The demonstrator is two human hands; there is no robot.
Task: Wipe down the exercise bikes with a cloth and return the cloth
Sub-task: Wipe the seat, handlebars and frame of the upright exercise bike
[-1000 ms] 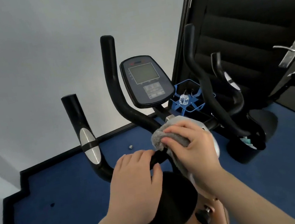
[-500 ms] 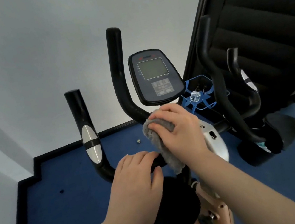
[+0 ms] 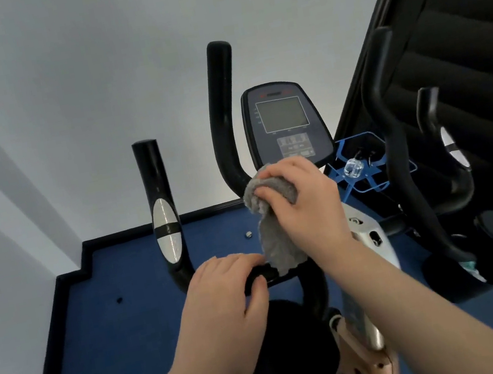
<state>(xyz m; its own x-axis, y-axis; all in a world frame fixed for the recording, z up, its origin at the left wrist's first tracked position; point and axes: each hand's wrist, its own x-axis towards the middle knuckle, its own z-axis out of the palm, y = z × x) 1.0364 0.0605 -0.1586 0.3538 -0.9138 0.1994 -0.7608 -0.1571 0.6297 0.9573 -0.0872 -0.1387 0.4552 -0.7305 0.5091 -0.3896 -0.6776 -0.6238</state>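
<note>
The grey cloth (image 3: 271,215) is bunched against the base of the inner left handlebar upright (image 3: 223,118), its tail hanging down to the crossbar. The right hand (image 3: 301,203) grips it there, fingers curled round the wad, just below the console (image 3: 285,124). The upright's long axis runs up and slightly away from that hand, so the stroke likely follows it upward. The left hand (image 3: 227,309) is lower and nearer the body, curled round the crossbar (image 3: 264,274), apparently steadying the exercise bike (image 3: 370,241).

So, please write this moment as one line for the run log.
right hand: presses grey cloth on handlebar | left hand: grips crossbar
</note>
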